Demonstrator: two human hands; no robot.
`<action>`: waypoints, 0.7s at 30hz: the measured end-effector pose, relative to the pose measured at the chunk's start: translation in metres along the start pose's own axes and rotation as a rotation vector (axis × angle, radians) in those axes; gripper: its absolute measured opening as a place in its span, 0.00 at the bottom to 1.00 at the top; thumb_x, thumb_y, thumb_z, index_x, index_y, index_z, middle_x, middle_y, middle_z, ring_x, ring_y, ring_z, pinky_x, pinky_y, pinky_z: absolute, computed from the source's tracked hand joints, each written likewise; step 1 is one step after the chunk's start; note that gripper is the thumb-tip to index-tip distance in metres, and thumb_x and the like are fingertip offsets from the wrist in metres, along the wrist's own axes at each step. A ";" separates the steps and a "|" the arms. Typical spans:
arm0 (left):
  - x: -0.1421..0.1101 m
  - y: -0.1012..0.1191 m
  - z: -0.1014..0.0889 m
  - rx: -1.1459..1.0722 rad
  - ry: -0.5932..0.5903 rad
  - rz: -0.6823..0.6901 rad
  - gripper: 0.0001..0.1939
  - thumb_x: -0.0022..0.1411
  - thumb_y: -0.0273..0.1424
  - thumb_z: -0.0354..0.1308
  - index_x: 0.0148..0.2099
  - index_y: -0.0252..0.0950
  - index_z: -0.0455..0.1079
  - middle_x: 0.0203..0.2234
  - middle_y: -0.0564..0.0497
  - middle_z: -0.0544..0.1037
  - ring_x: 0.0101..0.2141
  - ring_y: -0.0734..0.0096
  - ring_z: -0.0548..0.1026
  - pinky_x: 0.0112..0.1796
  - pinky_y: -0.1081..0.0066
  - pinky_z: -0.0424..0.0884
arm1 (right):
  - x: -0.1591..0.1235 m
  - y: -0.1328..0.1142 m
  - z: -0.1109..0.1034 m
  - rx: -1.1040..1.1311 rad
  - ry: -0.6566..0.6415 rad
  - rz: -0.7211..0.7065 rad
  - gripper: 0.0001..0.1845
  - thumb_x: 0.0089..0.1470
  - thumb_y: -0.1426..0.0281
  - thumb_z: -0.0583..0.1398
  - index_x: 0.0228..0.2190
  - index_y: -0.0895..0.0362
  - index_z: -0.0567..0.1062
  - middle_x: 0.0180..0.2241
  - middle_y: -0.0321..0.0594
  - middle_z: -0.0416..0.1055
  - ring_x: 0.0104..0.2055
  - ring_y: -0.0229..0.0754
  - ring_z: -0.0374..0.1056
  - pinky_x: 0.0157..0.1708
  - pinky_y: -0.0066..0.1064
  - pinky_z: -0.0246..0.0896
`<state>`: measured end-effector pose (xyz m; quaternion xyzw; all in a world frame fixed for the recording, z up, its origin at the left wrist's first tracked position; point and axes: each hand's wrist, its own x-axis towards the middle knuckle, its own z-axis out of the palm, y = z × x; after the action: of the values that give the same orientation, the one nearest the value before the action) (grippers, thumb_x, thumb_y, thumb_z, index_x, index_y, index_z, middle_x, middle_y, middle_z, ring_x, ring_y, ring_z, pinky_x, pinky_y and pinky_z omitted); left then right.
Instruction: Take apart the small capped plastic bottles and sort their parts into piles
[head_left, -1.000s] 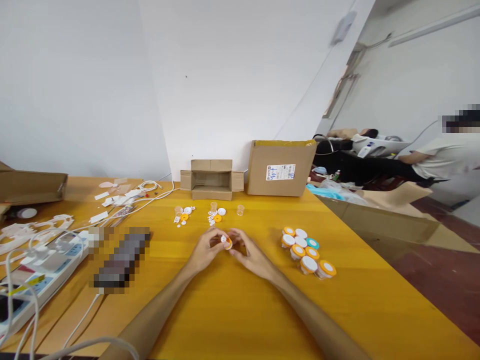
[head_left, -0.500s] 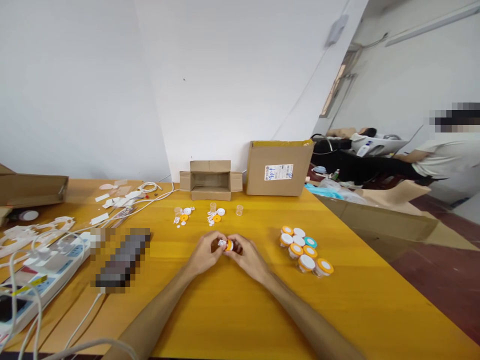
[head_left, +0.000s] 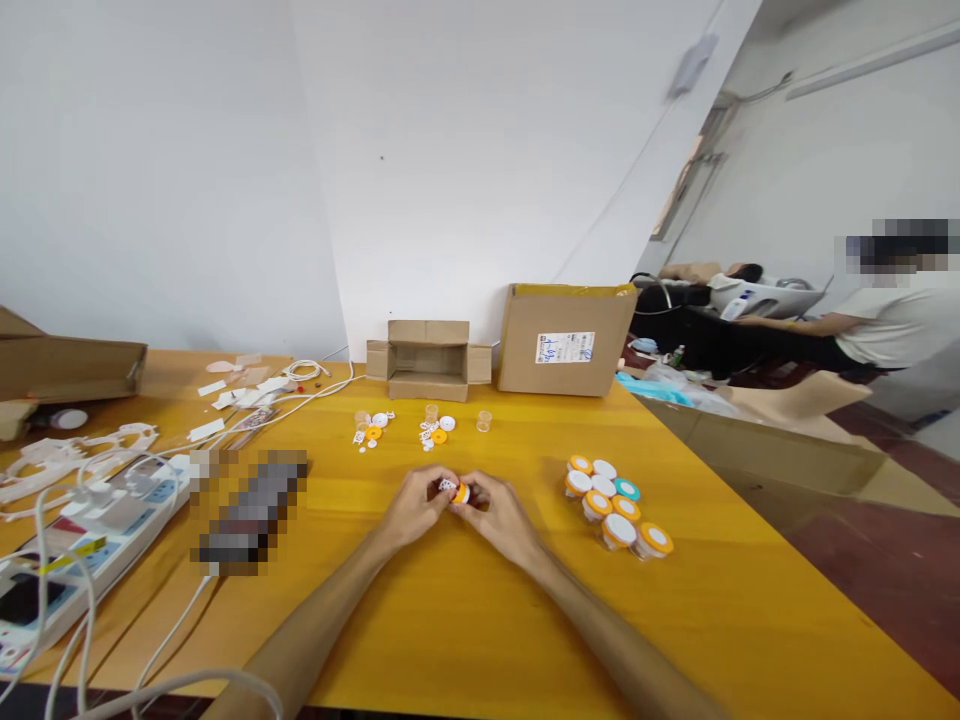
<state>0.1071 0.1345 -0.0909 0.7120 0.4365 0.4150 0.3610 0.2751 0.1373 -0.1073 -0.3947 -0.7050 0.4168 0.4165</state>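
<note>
Head camera shows me the left hand (head_left: 416, 505) pinching a little white piece (head_left: 447, 485) with dark spots, and the right hand (head_left: 495, 508) gripping an orange and white cap (head_left: 463, 494) just beside it. Both things are between the two hands, over the middle of the counter (head_left: 465, 620). I also see capped cups (head_left: 619, 531) in a bunch on the right.

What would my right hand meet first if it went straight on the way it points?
Your right hand, holding an orange-and-white piece, would probably first meet the small white piece at your left hand, though depth between them is hard to judge.
</note>
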 end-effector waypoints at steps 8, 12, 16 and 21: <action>0.000 -0.001 0.002 -0.072 0.012 -0.038 0.09 0.58 0.32 0.57 0.35 0.36 0.77 0.31 0.50 0.81 0.32 0.67 0.75 0.37 0.71 0.70 | -0.001 0.003 0.003 0.007 0.023 -0.009 0.10 0.50 0.61 0.63 0.31 0.56 0.73 0.27 0.34 0.74 0.27 0.39 0.68 0.28 0.28 0.64; 0.000 -0.002 0.002 -0.084 0.006 -0.044 0.10 0.59 0.35 0.58 0.35 0.36 0.77 0.30 0.49 0.80 0.32 0.66 0.74 0.36 0.71 0.70 | -0.001 0.005 0.004 0.000 0.033 -0.021 0.11 0.51 0.60 0.62 0.31 0.56 0.74 0.26 0.35 0.75 0.27 0.39 0.68 0.28 0.28 0.64; -0.001 -0.004 0.004 -0.034 0.009 -0.026 0.11 0.60 0.35 0.56 0.36 0.36 0.77 0.31 0.49 0.79 0.31 0.67 0.73 0.35 0.72 0.69 | -0.001 0.004 0.005 -0.027 0.047 -0.025 0.10 0.52 0.61 0.61 0.31 0.55 0.74 0.26 0.35 0.75 0.27 0.39 0.68 0.28 0.29 0.64; -0.001 -0.004 0.004 -0.021 0.013 -0.015 0.10 0.60 0.36 0.56 0.35 0.36 0.75 0.30 0.50 0.77 0.31 0.68 0.72 0.35 0.72 0.68 | -0.001 0.003 0.006 -0.022 0.056 -0.023 0.09 0.51 0.62 0.61 0.31 0.55 0.73 0.26 0.35 0.74 0.27 0.39 0.69 0.29 0.29 0.64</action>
<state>0.1092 0.1344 -0.0962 0.7022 0.4398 0.4216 0.3685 0.2709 0.1358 -0.1125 -0.4024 -0.7021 0.3930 0.4366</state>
